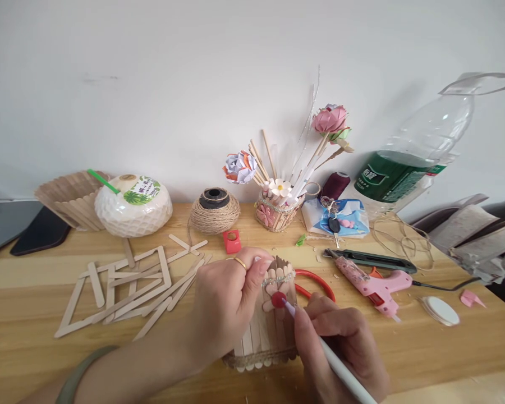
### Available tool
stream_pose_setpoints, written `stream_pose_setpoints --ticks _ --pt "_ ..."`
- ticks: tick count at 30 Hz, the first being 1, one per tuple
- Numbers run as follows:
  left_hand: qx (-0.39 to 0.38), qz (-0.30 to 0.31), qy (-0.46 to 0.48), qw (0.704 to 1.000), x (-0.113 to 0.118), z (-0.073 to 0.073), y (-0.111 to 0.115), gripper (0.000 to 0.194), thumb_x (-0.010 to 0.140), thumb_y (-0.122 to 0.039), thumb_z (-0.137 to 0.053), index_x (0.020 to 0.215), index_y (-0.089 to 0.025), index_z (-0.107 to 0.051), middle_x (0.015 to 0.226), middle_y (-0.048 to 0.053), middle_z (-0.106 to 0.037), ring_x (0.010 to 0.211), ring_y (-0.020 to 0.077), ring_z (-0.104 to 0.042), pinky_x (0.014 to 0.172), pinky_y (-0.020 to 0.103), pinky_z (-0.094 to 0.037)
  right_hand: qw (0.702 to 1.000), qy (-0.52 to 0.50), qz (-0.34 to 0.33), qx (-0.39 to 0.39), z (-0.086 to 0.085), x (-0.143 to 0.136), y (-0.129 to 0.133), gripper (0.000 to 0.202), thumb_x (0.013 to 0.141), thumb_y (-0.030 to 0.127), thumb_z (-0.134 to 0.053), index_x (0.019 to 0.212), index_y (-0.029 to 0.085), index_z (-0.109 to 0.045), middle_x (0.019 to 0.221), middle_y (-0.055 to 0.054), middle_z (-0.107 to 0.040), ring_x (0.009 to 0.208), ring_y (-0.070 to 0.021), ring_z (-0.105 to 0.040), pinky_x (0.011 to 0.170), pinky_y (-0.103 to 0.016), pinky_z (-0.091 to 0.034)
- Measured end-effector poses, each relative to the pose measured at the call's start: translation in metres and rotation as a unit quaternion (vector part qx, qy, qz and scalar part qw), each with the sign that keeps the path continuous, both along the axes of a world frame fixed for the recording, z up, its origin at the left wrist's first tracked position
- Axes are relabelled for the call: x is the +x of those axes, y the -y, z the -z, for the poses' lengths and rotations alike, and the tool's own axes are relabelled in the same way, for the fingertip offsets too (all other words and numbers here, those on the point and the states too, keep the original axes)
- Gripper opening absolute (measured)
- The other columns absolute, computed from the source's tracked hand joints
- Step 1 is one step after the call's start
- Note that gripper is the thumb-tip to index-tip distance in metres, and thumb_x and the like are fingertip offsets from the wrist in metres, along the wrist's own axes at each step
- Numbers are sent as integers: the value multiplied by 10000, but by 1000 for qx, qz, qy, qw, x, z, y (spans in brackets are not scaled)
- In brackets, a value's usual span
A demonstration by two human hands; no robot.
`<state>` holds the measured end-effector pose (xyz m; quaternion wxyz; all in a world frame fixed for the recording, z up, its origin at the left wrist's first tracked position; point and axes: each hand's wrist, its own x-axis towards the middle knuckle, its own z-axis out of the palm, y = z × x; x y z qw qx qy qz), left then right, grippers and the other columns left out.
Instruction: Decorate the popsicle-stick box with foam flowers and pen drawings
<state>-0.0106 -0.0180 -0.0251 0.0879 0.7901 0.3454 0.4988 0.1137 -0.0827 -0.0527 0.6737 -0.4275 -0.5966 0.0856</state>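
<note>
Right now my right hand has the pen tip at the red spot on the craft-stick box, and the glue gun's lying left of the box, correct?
Not quite: the head view shows the glue gun right of the box. Your right hand does have the pen at the red spot.

**Soft Light and Stretched Edges**

The light is soft and quite bright, and its source is outside the view. Behind the flower pot [275, 216], the wall [185, 84] looks pale grey. To the right of the flower pot, the plastic bottle [429, 126] carries some glare, has a faint shadow at its left, and appears leaning and stretched by the lens. Left of the flower pot, the wrapped coconut [122, 216] shows small shiny spots. Small print is a little blurred.
</note>
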Motion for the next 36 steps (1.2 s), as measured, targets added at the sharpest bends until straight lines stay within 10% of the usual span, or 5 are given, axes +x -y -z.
stream_pose_setpoints --ticks 36 --pt "5 -4 -2 1000 1 0 -1 298 988 -216 -377 843 -148 -628 433 -64 -552 344 87 -479 392 200 -354 999 6 32 3 3 -1 2 300 793 -45 -567 712 215 -443 547 74 -428 437 -69 -387 380 -201 -318"
